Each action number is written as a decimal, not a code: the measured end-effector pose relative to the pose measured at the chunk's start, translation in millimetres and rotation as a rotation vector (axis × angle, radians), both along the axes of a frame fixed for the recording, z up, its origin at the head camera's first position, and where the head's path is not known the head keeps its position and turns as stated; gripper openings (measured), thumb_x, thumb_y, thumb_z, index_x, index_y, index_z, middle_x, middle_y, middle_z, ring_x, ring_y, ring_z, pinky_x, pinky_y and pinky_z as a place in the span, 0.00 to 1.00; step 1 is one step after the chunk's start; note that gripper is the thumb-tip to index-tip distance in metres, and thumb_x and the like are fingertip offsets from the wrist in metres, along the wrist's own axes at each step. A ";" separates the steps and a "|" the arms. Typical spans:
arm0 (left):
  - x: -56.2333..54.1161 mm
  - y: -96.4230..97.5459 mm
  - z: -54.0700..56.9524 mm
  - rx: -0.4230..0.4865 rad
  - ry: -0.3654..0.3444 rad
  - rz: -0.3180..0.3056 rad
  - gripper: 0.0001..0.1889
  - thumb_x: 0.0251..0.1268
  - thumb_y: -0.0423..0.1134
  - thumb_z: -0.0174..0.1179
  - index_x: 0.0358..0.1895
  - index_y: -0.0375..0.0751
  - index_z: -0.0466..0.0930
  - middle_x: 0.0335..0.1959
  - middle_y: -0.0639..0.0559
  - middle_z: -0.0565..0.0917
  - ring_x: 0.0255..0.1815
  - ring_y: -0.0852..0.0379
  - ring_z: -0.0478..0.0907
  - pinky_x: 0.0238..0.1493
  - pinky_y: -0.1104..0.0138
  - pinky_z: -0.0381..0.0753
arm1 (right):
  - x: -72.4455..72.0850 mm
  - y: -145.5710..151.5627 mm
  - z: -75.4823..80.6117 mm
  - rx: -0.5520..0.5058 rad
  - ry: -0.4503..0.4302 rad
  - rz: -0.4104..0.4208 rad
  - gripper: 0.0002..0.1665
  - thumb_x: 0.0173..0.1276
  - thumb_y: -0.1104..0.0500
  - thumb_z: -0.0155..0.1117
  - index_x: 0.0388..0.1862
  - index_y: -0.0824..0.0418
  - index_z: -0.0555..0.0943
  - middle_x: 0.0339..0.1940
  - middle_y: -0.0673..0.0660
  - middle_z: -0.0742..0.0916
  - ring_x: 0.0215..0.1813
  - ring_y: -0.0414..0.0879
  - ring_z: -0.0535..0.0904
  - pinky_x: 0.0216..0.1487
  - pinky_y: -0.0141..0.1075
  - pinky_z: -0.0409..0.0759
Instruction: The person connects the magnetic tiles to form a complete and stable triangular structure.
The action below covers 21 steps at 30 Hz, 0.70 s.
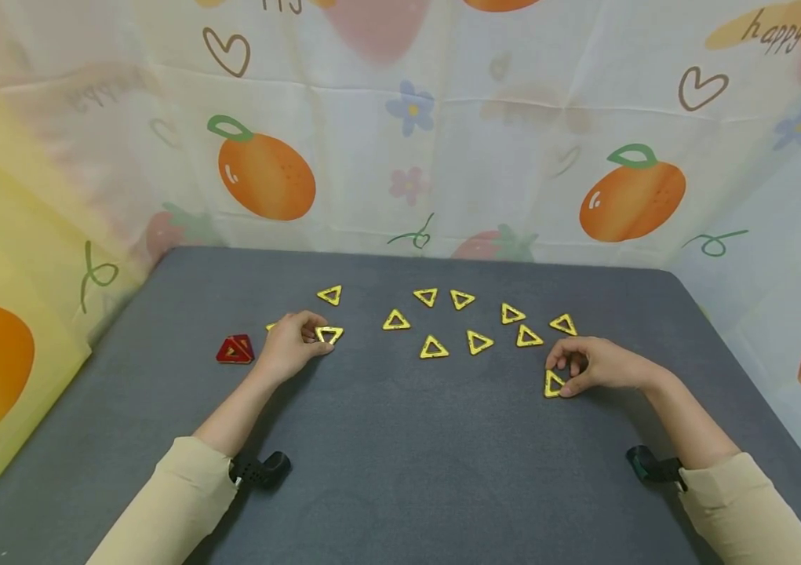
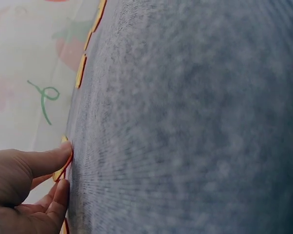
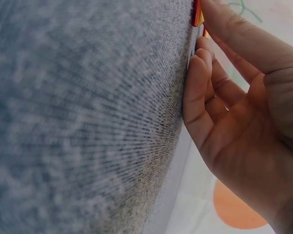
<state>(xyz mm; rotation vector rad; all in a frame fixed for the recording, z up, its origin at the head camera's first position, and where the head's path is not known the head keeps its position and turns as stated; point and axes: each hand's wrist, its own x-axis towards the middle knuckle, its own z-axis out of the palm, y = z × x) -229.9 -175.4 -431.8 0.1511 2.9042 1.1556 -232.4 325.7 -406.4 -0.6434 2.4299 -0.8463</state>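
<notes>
My left hand (image 1: 292, 345) pinches a yellow hollow triangular tile (image 1: 329, 329) between thumb and fingers at the table's left-centre. In the left wrist view the thumb lies on the tile (image 2: 63, 168), close to the cloth. My right hand (image 1: 601, 364) has thumb and fingertips on another yellow triangular tile (image 1: 548, 384) at the right, its other fingers curled. Only an edge of that tile (image 3: 198, 15) shows at the top of the right wrist view. Left of my left hand lies a red triangular piece (image 1: 234, 352). A further yellow tile (image 1: 269, 326) is mostly hidden behind that hand.
Several loose yellow triangular tiles lie scattered along the far part of the grey table (image 1: 414, 455), among them one tile (image 1: 434, 355) near the middle and another tile (image 1: 564, 318) by my right hand. A printed curtain (image 1: 358, 94) hangs behind the table.
</notes>
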 end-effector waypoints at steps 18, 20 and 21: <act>4.6 15.3 5.2 0.102 0.072 0.058 0.17 0.68 0.31 0.61 0.58 0.35 0.79 0.45 0.35 0.87 0.42 0.44 0.86 0.34 0.66 0.80 | 0.3 -0.8 1.3 -0.002 -0.021 -0.005 0.23 0.57 0.52 0.76 0.49 0.55 0.80 0.42 0.55 0.80 0.35 0.39 0.71 0.35 0.31 0.73; 7.0 21.6 8.1 0.126 0.038 0.072 0.17 0.67 0.32 0.62 0.58 0.34 0.78 0.44 0.36 0.87 0.41 0.45 0.86 0.35 0.66 0.81 | 0.4 -0.8 1.2 -0.001 -0.019 -0.003 0.23 0.57 0.52 0.76 0.49 0.55 0.80 0.41 0.55 0.80 0.35 0.38 0.72 0.35 0.31 0.73; 8.2 25.0 9.3 0.142 0.022 0.077 0.16 0.67 0.32 0.62 0.56 0.33 0.77 0.44 0.36 0.87 0.41 0.46 0.86 0.35 0.67 0.82 | 0.5 -0.9 1.3 -0.002 -0.020 -0.004 0.23 0.57 0.52 0.76 0.49 0.55 0.80 0.41 0.55 0.80 0.35 0.38 0.72 0.36 0.31 0.73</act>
